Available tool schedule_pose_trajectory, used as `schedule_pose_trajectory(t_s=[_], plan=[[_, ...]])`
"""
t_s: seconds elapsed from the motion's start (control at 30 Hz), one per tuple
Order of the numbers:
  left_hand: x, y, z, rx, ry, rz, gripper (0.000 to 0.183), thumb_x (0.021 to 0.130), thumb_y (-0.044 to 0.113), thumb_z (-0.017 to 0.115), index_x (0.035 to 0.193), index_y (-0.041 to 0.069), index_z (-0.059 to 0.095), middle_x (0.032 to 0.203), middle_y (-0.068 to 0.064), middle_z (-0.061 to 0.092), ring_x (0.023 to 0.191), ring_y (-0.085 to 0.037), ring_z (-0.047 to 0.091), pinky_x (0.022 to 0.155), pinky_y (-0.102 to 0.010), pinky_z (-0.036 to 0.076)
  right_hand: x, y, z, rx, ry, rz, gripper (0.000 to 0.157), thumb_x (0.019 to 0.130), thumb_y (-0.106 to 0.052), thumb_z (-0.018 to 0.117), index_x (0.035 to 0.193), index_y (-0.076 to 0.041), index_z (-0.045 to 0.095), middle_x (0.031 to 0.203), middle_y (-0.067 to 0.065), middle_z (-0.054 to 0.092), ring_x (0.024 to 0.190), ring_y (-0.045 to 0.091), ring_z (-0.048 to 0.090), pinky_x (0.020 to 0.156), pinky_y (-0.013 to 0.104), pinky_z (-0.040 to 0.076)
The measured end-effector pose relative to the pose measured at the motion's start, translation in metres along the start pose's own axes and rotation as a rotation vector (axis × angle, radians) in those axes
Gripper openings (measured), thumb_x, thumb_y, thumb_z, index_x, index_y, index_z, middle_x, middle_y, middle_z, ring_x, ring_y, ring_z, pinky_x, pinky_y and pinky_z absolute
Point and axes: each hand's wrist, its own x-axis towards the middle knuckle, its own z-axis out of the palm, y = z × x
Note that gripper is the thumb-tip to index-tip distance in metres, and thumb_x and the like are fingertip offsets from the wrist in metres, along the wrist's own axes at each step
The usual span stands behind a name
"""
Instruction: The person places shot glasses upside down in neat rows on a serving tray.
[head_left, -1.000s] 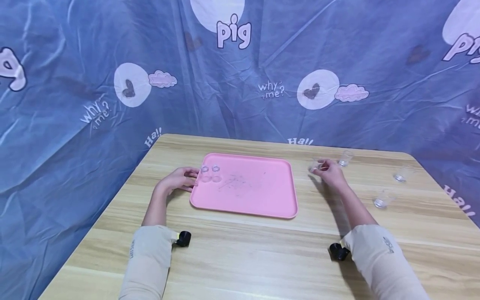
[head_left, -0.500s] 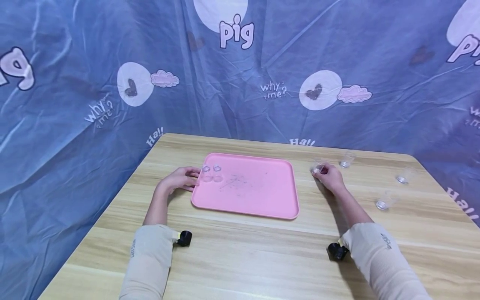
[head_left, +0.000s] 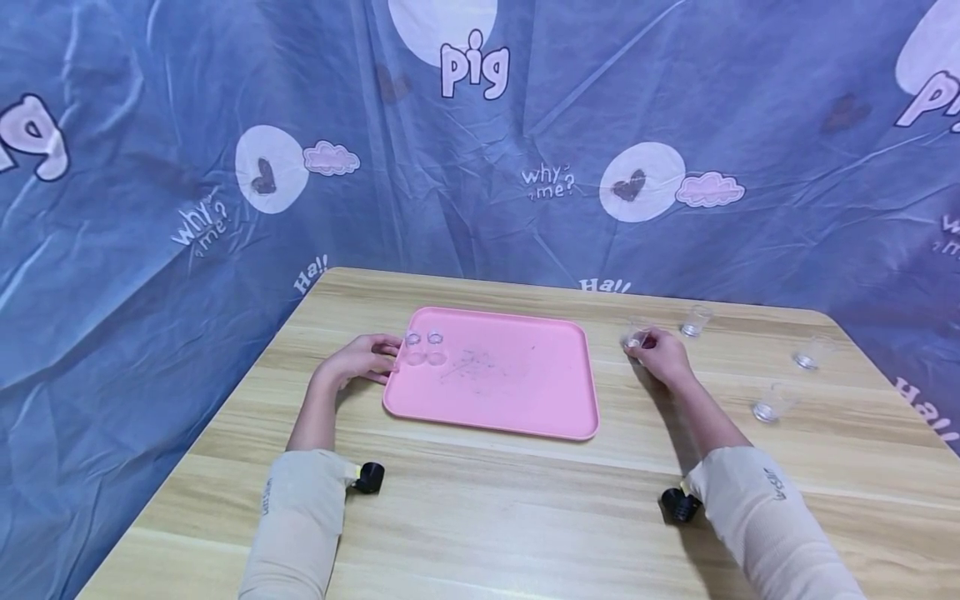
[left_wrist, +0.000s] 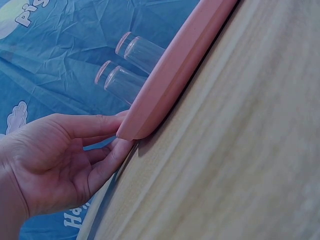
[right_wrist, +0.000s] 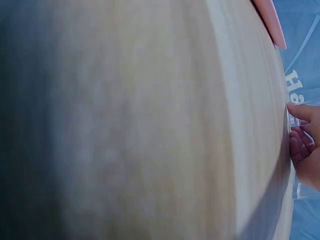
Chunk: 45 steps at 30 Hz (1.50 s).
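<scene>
The pink tray (head_left: 528, 387) lies flat on the wooden table, with several clear small glasses (head_left: 435, 338) grouped upright at its left end. My left hand (head_left: 357, 360) is at that end; in the left wrist view its thumb and fingers pinch the rim of the tray (left_wrist: 162, 80). To the right of the tray, my right hand (head_left: 664, 358) grips a clear glass (head_left: 635, 337) low on its side, close to the tabletop. The fingers partly cover this glass, and in the right wrist view the hand (right_wrist: 307, 137) appears only at the right edge.
Three more clear glasses stand on the table: one glass (head_left: 696, 322) just behind my right hand, another glass (head_left: 812, 353) farther right, a third glass (head_left: 772, 403) nearer me. A blue printed cloth (head_left: 450, 208) hangs behind the table's far edge (head_left: 465, 278).
My right hand has shifted its fingers lower on the glass, which looks more upright than one second ago, and then stays still. My left hand stays at the tray. The head view has shifted slightly.
</scene>
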Motion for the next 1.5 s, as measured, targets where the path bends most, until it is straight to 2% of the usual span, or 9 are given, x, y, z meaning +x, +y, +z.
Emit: schedule_pose_trajectory(t_s=[0.17, 0.6, 0.87, 1.17, 1.27, 1.33, 1.4, 1.5], plan=[[0.001, -0.001, 0.000, 0.003, -0.002, 0.006, 0.050, 0.074, -0.007, 0.049, 0.121, -0.004, 0.031, 0.111, -0.021, 0.038, 0.078, -0.021, 0.052, 0.068, -0.034, 0.048, 0.000, -0.005, -0.004, 0.005, -0.019, -0.023, 0.023, 0.071, -0.015, 0.061, 0.085, 0.002, 0.053, 0.075, 0.014, 0.053, 0.068, 0.024, 0.047, 0.057, 0.029, 0.039], [0.002, -0.003, 0.000, -0.007, 0.009, 0.002, 0.052, 0.071, -0.007, 0.051, 0.120, -0.004, 0.032, 0.110, -0.021, 0.040, 0.076, -0.020, 0.053, 0.067, -0.035, 0.048, 0.003, -0.042, -0.003, -0.009, -0.018, -0.158, 0.023, 0.069, -0.013, 0.061, 0.086, 0.003, 0.057, 0.071, 0.013, 0.056, 0.064, 0.022, 0.049, 0.055, 0.027, 0.042], [0.002, -0.002, 0.000, -0.015, 0.010, 0.004, 0.052, 0.072, -0.007, 0.051, 0.121, -0.004, 0.032, 0.110, -0.021, 0.040, 0.076, -0.020, 0.053, 0.067, -0.034, 0.048, 0.002, -0.073, 0.004, 0.013, -0.036, -0.237, 0.023, 0.068, -0.011, 0.062, 0.086, 0.003, 0.057, 0.071, 0.014, 0.055, 0.065, 0.022, 0.050, 0.053, 0.028, 0.043], [0.002, -0.002, 0.000, -0.008, 0.011, -0.007, 0.053, 0.072, -0.007, 0.051, 0.121, -0.004, 0.032, 0.110, -0.021, 0.039, 0.079, -0.023, 0.053, 0.067, -0.034, 0.048, 0.000, -0.103, 0.017, 0.049, -0.084, -0.254, 0.033, 0.067, -0.013, 0.066, 0.093, 0.003, 0.057, 0.079, 0.014, 0.051, 0.071, 0.023, 0.049, 0.057, 0.029, 0.044], [0.002, -0.004, -0.001, 0.003, -0.007, 0.023, 0.053, 0.071, -0.004, 0.053, 0.120, -0.004, 0.033, 0.108, -0.019, 0.041, 0.080, -0.024, 0.052, 0.068, -0.035, 0.047, -0.001, -0.114, 0.022, 0.067, -0.099, -0.264, 0.033, 0.066, -0.013, 0.066, 0.093, 0.003, 0.057, 0.079, 0.014, 0.050, 0.071, 0.022, 0.049, 0.058, 0.029, 0.044], [0.004, -0.008, -0.004, -0.014, -0.040, 0.066, 0.053, 0.070, -0.002, 0.056, 0.119, -0.004, 0.035, 0.104, -0.017, 0.043, 0.079, -0.023, 0.053, 0.066, -0.035, 0.048, -0.002, -0.121, 0.025, 0.081, -0.111, -0.277, 0.032, 0.066, -0.012, 0.066, 0.093, 0.004, 0.057, 0.079, 0.014, 0.051, 0.071, 0.023, 0.049, 0.059, 0.029, 0.045], [0.004, -0.008, -0.004, -0.014, -0.051, 0.080, 0.053, 0.071, -0.001, 0.056, 0.119, -0.004, 0.035, 0.103, -0.017, 0.043, 0.079, -0.023, 0.053, 0.066, -0.035, 0.048, -0.003, -0.127, 0.028, 0.091, -0.123, -0.287, 0.032, 0.066, -0.011, 0.066, 0.093, 0.004, 0.056, 0.079, 0.013, 0.051, 0.071, 0.023, 0.049, 0.059, 0.029, 0.045], [0.002, -0.006, -0.003, -0.023, -0.045, 0.061, 0.052, 0.071, -0.003, 0.055, 0.119, -0.004, 0.035, 0.106, -0.019, 0.042, 0.080, -0.024, 0.052, 0.066, -0.034, 0.048, -0.004, -0.135, 0.034, 0.101, -0.133, -0.296, 0.035, 0.065, -0.012, 0.067, 0.095, 0.003, 0.056, 0.079, 0.012, 0.051, 0.072, 0.022, 0.049, 0.060, 0.029, 0.045]])
